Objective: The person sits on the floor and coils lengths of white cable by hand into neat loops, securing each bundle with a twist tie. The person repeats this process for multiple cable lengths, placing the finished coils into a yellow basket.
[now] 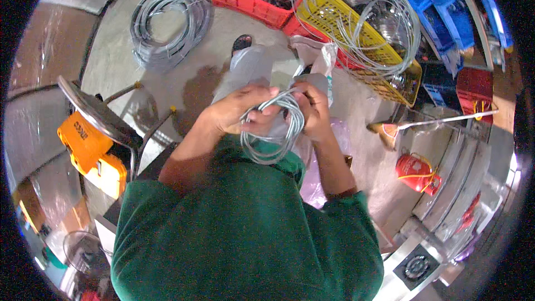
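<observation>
A small coil of grey wire rope [271,155] hangs between my two hands, in front of my green shirt. My left hand [243,108] is closed round the coil's left upper side, with its fingers passing through the loops. On the other side my right hand [312,108] grips the top right of the same coil, fingers bent against the strands. The loops droop below both hands. Where the rope's ends lie, I cannot make out.
A larger wire coil [140,33] lies on the floor at the far left. Red [245,1] and yellow crates [356,32] stand ahead, loose wire loops over the yellow one. A stool [95,111] and orange case [92,139] are left; a broom [384,131] and red gas cylinder [415,171] right.
</observation>
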A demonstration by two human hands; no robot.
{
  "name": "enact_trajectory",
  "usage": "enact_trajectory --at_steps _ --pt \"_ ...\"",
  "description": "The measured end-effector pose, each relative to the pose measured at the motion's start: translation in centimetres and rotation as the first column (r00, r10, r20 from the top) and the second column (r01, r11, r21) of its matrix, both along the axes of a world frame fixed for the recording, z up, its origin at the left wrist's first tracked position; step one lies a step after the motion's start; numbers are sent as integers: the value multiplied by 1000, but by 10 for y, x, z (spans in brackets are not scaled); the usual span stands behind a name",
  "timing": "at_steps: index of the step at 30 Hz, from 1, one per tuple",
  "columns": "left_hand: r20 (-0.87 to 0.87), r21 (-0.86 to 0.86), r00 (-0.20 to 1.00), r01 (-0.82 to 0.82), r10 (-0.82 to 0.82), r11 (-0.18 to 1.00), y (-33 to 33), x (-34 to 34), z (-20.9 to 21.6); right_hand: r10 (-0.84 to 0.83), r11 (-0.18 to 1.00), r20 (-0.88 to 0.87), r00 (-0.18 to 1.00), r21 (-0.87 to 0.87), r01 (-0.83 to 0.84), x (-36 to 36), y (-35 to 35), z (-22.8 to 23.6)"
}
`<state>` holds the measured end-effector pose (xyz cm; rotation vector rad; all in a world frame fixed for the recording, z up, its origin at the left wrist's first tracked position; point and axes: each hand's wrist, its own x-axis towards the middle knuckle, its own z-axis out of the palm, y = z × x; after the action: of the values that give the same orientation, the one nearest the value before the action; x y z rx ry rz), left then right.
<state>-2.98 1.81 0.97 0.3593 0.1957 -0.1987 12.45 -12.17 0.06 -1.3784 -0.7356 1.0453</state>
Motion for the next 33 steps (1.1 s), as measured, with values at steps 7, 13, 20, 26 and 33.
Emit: enact_trajectory --at_steps 7,13,20,26,33 --pt "-199 144 978 -36 65 989 21 4 6 -217 935 -555 803 117 333 -40 16 -35" --pt "-201 -82 980 -22 5 996 24 13 -4 -248 914 -756 606 26 406 -26 32 -50" --pt "-228 18 974 10 -6 1000 25 17 3 -294 913 -829 476 -97 395 -7 36 -54" --pt "-331 -3 942 60 -58 998 39 22 8 142 969 -872 468 219 116 10 46 -39" --pt "-256 -38 962 -111 98 993 37 35 -7 196 868 -897 397 347 355 -55 37 -58"
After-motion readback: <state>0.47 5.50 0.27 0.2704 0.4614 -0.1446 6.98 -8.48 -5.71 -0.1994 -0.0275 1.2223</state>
